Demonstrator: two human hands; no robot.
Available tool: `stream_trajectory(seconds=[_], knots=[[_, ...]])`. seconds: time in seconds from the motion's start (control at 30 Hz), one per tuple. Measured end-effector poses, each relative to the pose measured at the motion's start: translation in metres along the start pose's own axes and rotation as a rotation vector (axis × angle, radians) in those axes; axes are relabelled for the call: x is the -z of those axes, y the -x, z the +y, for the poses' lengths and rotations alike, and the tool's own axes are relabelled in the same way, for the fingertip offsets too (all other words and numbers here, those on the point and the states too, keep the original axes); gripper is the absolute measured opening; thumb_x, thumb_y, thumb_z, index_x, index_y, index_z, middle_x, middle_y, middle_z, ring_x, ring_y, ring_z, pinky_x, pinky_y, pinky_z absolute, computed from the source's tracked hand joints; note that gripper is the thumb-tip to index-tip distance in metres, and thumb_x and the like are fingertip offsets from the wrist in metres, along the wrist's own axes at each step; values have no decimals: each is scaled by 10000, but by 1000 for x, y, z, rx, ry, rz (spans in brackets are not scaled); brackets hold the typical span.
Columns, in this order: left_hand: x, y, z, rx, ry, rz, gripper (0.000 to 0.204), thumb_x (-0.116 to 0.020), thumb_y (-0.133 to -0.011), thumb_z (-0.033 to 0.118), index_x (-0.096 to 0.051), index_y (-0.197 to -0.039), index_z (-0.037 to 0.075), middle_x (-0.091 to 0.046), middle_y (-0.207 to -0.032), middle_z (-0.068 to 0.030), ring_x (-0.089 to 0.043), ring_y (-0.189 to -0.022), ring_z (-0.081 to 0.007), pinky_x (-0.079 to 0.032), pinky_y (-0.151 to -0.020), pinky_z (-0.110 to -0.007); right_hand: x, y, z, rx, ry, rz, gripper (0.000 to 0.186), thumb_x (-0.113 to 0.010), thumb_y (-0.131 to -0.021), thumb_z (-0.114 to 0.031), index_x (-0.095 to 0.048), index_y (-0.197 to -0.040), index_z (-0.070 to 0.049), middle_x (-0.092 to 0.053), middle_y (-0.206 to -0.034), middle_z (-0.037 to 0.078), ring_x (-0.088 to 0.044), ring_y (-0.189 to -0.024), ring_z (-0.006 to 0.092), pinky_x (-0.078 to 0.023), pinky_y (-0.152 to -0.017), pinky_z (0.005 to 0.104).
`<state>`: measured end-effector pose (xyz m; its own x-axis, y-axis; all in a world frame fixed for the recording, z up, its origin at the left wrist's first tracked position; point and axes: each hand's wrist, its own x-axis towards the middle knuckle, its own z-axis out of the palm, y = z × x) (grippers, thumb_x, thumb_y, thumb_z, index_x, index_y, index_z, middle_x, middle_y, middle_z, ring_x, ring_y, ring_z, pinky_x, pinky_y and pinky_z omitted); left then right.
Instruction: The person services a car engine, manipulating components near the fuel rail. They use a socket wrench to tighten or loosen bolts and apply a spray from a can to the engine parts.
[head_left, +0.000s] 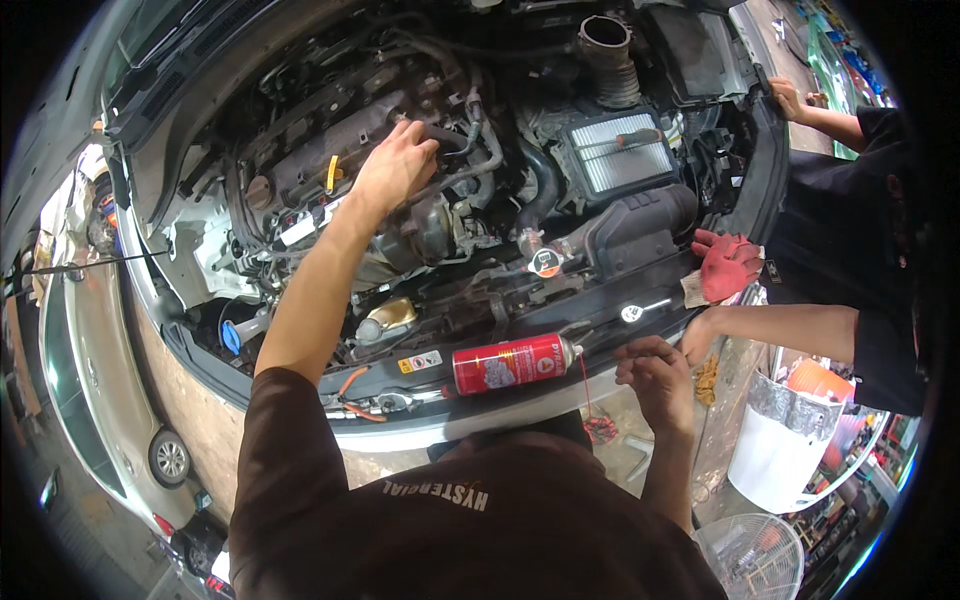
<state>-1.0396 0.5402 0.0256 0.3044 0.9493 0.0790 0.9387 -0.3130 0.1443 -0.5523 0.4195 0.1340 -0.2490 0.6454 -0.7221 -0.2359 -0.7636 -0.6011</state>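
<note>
Over the open engine bay, my left hand [397,165] reaches down onto the top of the engine [340,140]. Its fingers curl round something small that the hand itself hides, beside a black hose [448,137]. My right hand [657,382] hovers by the car's front edge, fingers loosely bent and apart, with nothing visible in them. Just left of it a red spray can [510,364] lies on its side on the front panel, a thin red straw hanging from its nozzle end. Orange-handled pliers [356,393] rest further left. A yellow dipstick handle [332,172] stands near my left forearm.
At the right, a co-worker in dark clothes [840,240] leans on the car with both hands. Red gloves [727,267] and a round-headed metal tool [640,312] lie on the front panel. A screwdriver [632,138] sits on the air filter [620,170]. A white bucket [770,450] stands below.
</note>
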Motion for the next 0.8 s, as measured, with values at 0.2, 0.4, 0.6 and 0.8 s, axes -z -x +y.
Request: stream_trajectory(seconds=[0.2, 0.4, 0.6, 0.8], knots=[[-5, 2, 4, 118, 79, 3, 187, -662, -981, 187, -720, -1084, 43, -645, -1090, -131, -624, -1120, -330, -557, -969, -447, -1, 0, -1, 2, -6, 24, 213, -533, -936, 29, -640, -1114, 77, -734, -1064, 223, -755, -838, 247, -628, -794, 353], [2, 3, -1, 10, -9, 44, 174, -659, -986, 159, -715, -1108, 48, -654, -1062, -119, -629, -1099, -333, -537, -960, -446, -1, 2, -1, 15, 3, 80, 219, -524, -932, 23, -644, -1108, 71, -732, -1057, 225, -741, -827, 244, -622, -780, 347], [5, -7, -11, -17, 107, -30, 224, -694, -961, 143, -703, -1162, 44, -669, -1078, -123, -626, -1117, -331, -523, -984, -439, 9, 1, 4, 17, -24, 106, 210, -526, -927, 11, -645, -1090, 65, -727, -1049, 225, -730, -825, 240, -617, -764, 342], [19, -6, -22, -22, 96, 44, 447, -734, -894, 170, -652, -1321, 63, -645, -1295, -130, -588, -1246, -333, -481, -1085, -451, 12, 1, 3, 34, -28, 122, 210, -515, -920, 14, -643, -1077, 70, -724, -1039, 216, -725, -813, 239, -617, -760, 340]])
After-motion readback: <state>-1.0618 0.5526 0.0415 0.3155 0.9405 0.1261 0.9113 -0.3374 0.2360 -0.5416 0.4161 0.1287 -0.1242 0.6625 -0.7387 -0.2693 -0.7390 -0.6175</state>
